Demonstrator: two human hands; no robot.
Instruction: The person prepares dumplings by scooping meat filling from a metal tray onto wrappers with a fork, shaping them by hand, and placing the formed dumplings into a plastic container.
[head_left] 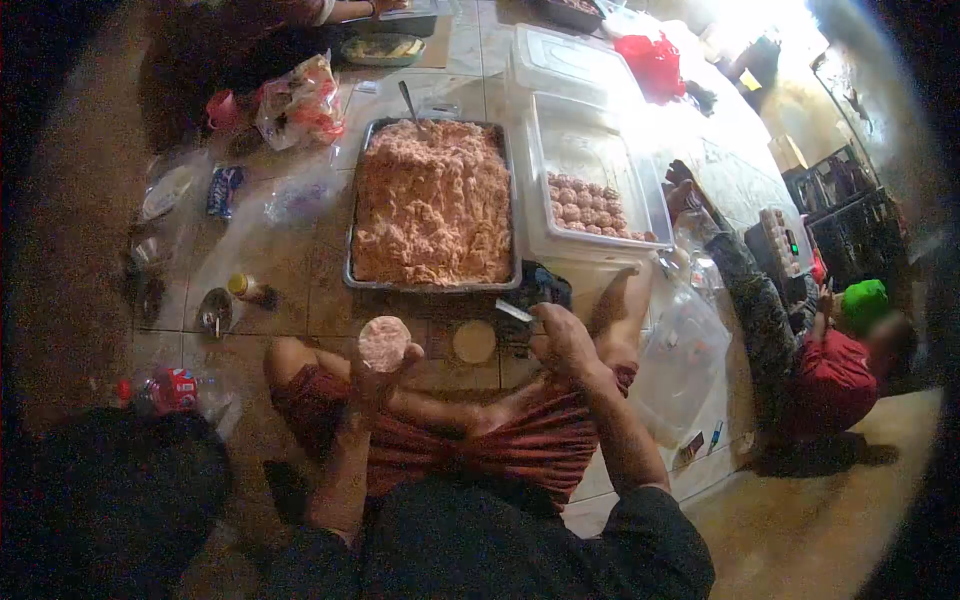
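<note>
A flat round of pink minced mixture (384,340) rests on the fingers of my left hand (376,378), the thumb out at its right side. My right hand (565,343) is wrapped around a flat, pale-bladed spreader (514,311); its handle is hidden in the fist. Between the hands, on the floor, lies a pale round disc, perhaps a stack of wrappers (474,342). Just ahead is a large metal tray (349,270) heaped with minced meat mixture (432,205), a spoon handle (407,100) sticking out at the back.
Right of the tray stands a clear plastic box (655,215) with rows of meatball-like pieces (585,207). A small jar (245,287), a bowl (215,310) and a bottle (170,390) lie left. Another person in red (835,375) sits far right; another person's arm (350,10) is upper left.
</note>
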